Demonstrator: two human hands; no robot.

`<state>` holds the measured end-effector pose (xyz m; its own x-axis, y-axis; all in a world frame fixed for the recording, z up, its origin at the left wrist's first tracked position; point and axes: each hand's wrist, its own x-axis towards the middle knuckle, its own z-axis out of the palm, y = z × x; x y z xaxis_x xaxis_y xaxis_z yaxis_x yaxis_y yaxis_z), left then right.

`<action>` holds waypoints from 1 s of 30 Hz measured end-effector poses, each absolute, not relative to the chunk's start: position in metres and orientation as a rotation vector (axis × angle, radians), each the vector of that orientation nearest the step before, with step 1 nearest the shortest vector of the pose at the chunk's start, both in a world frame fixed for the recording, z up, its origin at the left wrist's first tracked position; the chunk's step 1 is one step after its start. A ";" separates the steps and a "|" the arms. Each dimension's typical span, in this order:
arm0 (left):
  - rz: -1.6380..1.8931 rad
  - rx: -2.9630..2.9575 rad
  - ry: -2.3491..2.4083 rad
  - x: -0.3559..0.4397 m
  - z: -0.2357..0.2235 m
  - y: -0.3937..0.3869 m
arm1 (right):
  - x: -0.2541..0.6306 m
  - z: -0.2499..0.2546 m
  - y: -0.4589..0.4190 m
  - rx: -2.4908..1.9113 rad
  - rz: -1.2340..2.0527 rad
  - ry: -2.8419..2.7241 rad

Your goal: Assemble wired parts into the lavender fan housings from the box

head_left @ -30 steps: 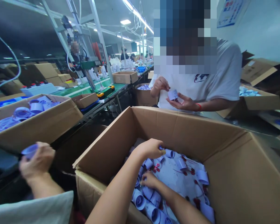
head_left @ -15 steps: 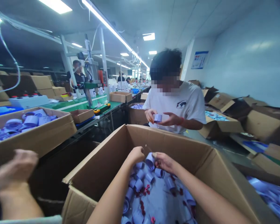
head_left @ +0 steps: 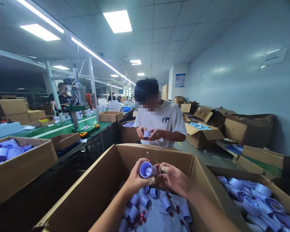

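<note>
Whereas the right hand [head_left: 175, 178] met the lavender plastic cup [head_left: 145, 170] earlier, the left hand [head_left: 135, 176] now wraps it above the carton [head_left: 99, 185], mouth camera-ward, interior exposed; right fingers curl alongside, can't tell if gripping.

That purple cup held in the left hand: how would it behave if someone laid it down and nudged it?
The purple cup would probably roll if laid on its side, since its wall looks round. It is likely light for its size, being hollow at the mouth. It seems fairly stiff: its rim looks round, not squashed, in the left hand.
</note>
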<state>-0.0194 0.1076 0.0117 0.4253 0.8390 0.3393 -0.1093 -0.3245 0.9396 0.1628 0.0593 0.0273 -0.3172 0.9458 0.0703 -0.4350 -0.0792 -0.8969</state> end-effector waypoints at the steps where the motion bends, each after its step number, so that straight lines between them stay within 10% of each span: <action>1: 1.033 1.516 0.586 -0.021 0.013 0.106 | 0.167 0.028 0.057 -0.716 1.596 -1.118; 30: 1.079 0.804 0.329 -0.018 0.015 0.098 | 0.165 0.019 0.057 -0.453 1.630 -0.879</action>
